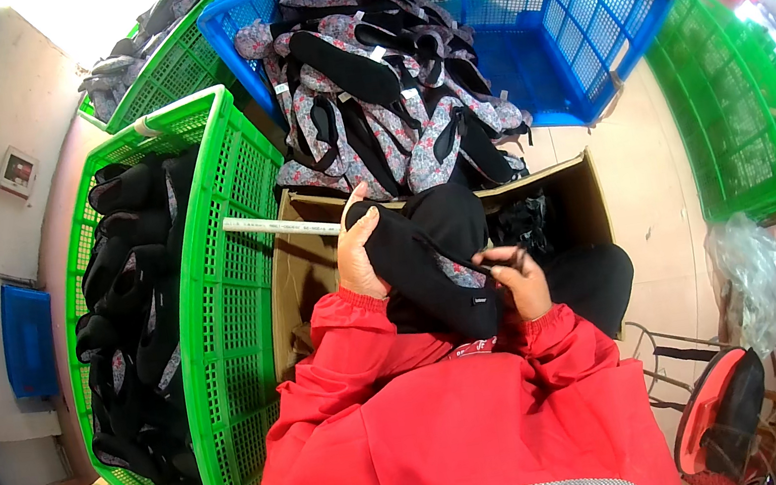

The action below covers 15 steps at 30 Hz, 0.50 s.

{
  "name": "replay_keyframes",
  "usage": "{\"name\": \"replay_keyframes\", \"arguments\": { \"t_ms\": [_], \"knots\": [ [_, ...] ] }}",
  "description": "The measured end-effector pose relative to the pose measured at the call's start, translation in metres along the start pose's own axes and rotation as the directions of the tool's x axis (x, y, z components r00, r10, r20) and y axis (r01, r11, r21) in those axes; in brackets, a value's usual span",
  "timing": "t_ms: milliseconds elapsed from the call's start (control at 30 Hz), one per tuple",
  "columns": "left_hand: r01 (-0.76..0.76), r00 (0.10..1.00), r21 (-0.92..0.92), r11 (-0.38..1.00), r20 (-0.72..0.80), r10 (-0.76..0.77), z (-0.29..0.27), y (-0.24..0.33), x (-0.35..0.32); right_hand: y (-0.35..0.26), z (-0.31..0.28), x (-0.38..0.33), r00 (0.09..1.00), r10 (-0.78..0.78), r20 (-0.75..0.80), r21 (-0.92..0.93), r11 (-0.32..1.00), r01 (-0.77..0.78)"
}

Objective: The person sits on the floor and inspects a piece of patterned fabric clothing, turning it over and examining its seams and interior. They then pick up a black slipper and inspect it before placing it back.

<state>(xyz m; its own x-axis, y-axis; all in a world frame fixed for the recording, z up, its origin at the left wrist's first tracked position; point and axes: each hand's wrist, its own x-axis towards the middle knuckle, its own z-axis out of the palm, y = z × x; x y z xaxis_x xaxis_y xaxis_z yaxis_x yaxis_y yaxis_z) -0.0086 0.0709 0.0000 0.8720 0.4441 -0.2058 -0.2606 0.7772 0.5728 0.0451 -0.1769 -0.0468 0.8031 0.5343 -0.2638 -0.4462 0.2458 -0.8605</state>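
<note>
A black fabric slipper (416, 263) with a grey and pink floral lining lies across my lap, its opening facing up. My left hand (359, 252) is closed round its upper left end. A slim white rod (280, 225) sticks out leftward from the same hand; whether it runs into the slipper is hidden. The fingers of my right hand (519, 281) pinch the dark edge of the slipper's opening on the right. A small dark tag sits near the slipper's lower end. Below my hands an open cardboard box (593, 202) stands in front of my knees, with dark material inside.
At the left stands a green crate (211, 369) full of black slippers. Ahead, a blue crate (520, 52) holds a heap of floral slippers (374, 84). Another green crate (732, 91) stands at the right, above a clear plastic bag (754, 273). A red-and-black stool seat (720, 414) is lower right.
</note>
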Motion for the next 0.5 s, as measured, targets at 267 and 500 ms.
{"name": "replay_keyframes", "arguments": {
  "t_ms": [267,500],
  "knots": [
    [-0.014,0.994,0.054,0.998,-0.112,0.02,-0.001,-0.004,0.003,-0.045,0.015,-0.01,0.93,-0.118,0.349,-0.34,0.909,0.243],
    [-0.033,0.973,0.037,0.999,-0.228,0.041,-0.012,-0.007,0.01,-0.017,0.022,-0.014,0.964,-0.266,0.025,-0.256,0.93,0.264]
  ]
}}
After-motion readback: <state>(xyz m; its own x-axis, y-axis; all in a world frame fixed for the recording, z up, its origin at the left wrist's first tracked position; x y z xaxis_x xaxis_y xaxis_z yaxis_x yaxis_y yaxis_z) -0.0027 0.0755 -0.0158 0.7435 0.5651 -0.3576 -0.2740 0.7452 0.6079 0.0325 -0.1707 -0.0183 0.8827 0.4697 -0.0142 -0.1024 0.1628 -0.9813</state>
